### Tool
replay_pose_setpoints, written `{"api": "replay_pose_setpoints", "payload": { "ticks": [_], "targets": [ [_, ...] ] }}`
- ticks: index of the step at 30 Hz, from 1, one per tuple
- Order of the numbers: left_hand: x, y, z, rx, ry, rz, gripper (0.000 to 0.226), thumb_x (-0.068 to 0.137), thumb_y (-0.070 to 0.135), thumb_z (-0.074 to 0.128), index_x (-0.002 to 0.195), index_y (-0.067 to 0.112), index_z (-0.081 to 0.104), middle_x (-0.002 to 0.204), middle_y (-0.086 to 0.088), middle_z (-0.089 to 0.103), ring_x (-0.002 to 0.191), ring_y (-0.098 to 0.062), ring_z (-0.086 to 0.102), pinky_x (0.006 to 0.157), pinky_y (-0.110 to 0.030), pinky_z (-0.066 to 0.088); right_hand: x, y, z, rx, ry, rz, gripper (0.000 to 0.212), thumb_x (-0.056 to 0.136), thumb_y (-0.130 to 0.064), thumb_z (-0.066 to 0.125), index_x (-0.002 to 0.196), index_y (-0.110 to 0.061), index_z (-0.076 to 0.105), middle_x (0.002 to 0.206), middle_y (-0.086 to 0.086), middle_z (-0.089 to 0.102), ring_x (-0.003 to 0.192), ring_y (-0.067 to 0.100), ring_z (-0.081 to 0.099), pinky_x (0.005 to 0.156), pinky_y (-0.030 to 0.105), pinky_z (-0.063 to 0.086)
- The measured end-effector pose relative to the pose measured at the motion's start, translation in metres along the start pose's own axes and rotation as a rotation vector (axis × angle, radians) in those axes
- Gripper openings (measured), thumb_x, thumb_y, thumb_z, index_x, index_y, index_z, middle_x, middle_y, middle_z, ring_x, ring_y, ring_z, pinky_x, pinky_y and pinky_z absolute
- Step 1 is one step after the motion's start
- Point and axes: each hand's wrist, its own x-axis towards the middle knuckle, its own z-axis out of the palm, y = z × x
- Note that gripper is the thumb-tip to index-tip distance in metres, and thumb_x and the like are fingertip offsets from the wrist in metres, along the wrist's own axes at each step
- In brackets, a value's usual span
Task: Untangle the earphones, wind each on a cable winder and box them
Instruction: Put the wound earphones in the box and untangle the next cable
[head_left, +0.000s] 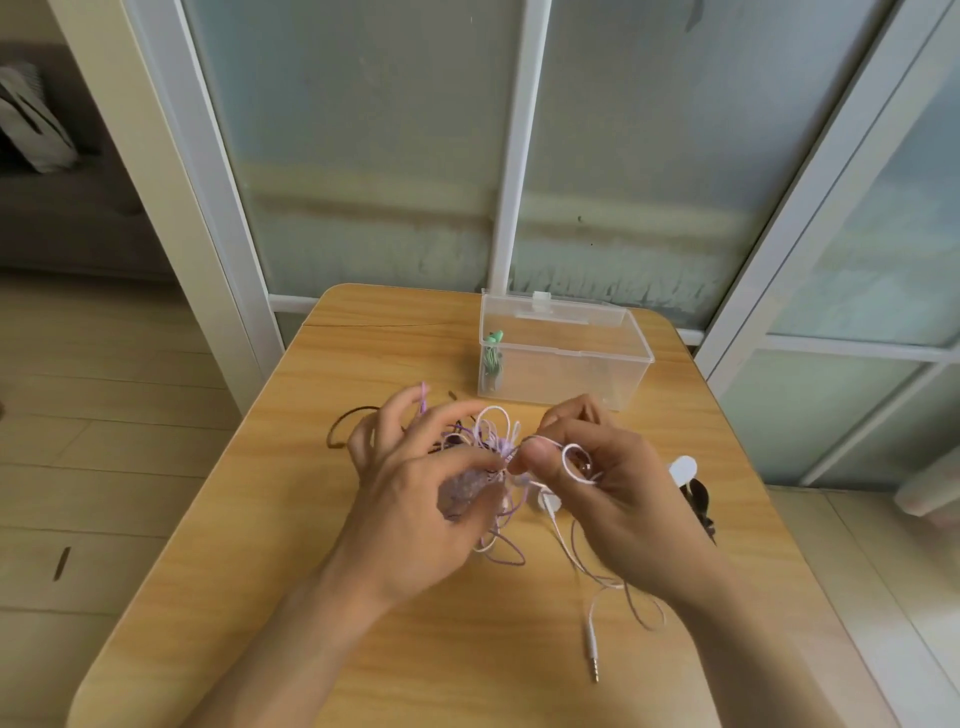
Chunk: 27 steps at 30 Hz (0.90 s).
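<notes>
Left hand (415, 483): thumb and forefinger pinch the purple cable knot (503, 451) at the centre of the worktop (395, 639); the other fingers (402, 410) are spread and raised, with a purple strand running over them. Right hand (608, 478): fingers curled, clamped on a white cable loop (571, 462), thumb meeting the knot from 3 o'clock. Both hands are held just above the worktop, touching at the knot.

Purple and white strands hang from the knot toward 6 o'clock. The white cable trails to a white jack plug (593, 644) lying at 5 o'clock. A dark cable (343, 431) lies at 9 o'clock, partly behind the left hand. A white winder tab (683, 470) and a dark bundle (698, 499) lie at 3 o'clock, just beside the right hand.

A clear plastic box (566, 358) stands at 12 o'clock, lid open, with a green wound earphone (492, 358) upright at its left end.
</notes>
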Motion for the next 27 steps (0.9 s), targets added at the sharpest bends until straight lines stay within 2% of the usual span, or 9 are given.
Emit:
{"api": "replay_pose_setpoints", "payload": {
  "ticks": [2,5,9,13,16,19,22,24,27],
  "targets": [
    [-0.001,-0.004,0.005,-0.020,-0.029,-0.016,0.019,0.077,0.055,0.065,0.090,0.042,0.072,0.128,0.024,0.056,0.133,-0.023,0.037,0.104,-0.043,0.024,-0.001,-0.001,0.001,0.085,0.029,-0.033,0.025,0.098,-0.034,0.056,0.083,-0.028,0.076,0.092,-0.006,0.064,0.072,0.004,0.060,0.065,0.012,0.042],
    [0.000,-0.004,0.006,-0.063,-0.042,-0.052,0.019,0.073,0.055,0.065,0.087,0.042,0.069,0.121,0.025,0.057,0.129,-0.014,0.038,0.104,-0.035,0.021,-0.003,-0.003,0.000,0.182,0.107,-0.061,0.028,0.098,-0.035,0.053,0.077,-0.028,0.070,0.085,0.008,0.069,0.053,0.009,0.049,0.054,0.022,0.041],
    [0.002,-0.001,0.002,-0.119,-0.079,-0.033,0.025,0.068,0.041,0.067,0.093,0.039,0.063,0.111,0.026,0.058,0.119,0.003,0.036,0.103,-0.038,0.025,-0.001,-0.002,-0.003,0.375,0.247,-0.058,0.039,0.101,-0.033,0.049,0.071,-0.011,0.061,0.079,0.004,0.067,0.060,0.017,0.051,0.058,0.023,0.043],
    [0.003,0.005,0.000,-0.222,-0.127,0.000,0.030,0.072,0.043,0.066,0.102,0.042,0.057,0.109,0.023,0.058,0.110,0.003,0.049,0.101,-0.037,0.030,0.002,-0.003,-0.004,0.811,0.377,0.055,0.040,0.095,-0.023,0.050,0.055,-0.017,0.056,0.071,0.012,0.058,0.069,0.027,0.056,0.066,0.033,0.047],
    [0.002,0.007,-0.001,-0.284,-0.162,0.017,0.033,0.074,0.049,0.067,0.105,0.041,0.058,0.114,0.023,0.057,0.108,0.009,0.049,0.101,-0.033,0.032,0.005,-0.005,-0.006,0.967,0.376,0.126,0.035,0.091,-0.024,0.052,0.059,-0.012,0.048,0.068,0.013,0.048,0.068,0.030,0.060,0.064,0.033,0.053],
    [0.000,0.003,-0.004,-0.315,-0.198,-0.003,0.033,0.072,0.055,0.069,0.102,0.043,0.062,0.111,0.027,0.060,0.109,0.014,0.046,0.100,-0.023,0.031,0.005,0.000,-0.008,0.847,0.375,0.222,0.035,0.092,-0.031,0.054,0.061,-0.015,0.054,0.066,0.007,0.050,0.063,0.025,0.056,0.059,0.030,0.048],
    [-0.001,0.000,-0.010,-0.324,-0.305,-0.036,0.032,0.073,0.060,0.069,0.102,0.051,0.059,0.107,0.029,0.062,0.113,0.004,0.047,0.096,-0.015,0.034,0.003,0.008,-0.008,0.637,0.229,0.242,0.021,0.085,-0.038,0.070,0.074,-0.023,0.059,0.075,0.001,0.056,0.075,0.020,0.057,0.074,0.034,0.047],
    [-0.002,-0.004,-0.011,-0.327,-0.365,-0.038,0.030,0.077,0.050,0.074,0.103,0.045,0.060,0.103,0.024,0.064,0.109,-0.002,0.053,0.091,-0.015,0.039,0.000,0.016,-0.010,0.448,0.093,0.205,0.031,0.076,-0.023,0.078,0.088,-0.020,0.049,0.080,-0.002,0.055,0.079,0.019,0.054,0.075,0.033,0.047],
    [-0.003,-0.005,-0.012,-0.347,-0.376,-0.068,0.031,0.076,0.038,0.081,0.099,0.040,0.061,0.098,0.019,0.065,0.100,-0.004,0.056,0.083,-0.014,0.040,-0.002,0.020,-0.013,0.152,-0.029,0.143,0.037,0.077,-0.013,0.076,0.093,-0.023,0.044,0.077,-0.004,0.056,0.071,0.016,0.052,0.066,0.035,0.048]
  ]
}}
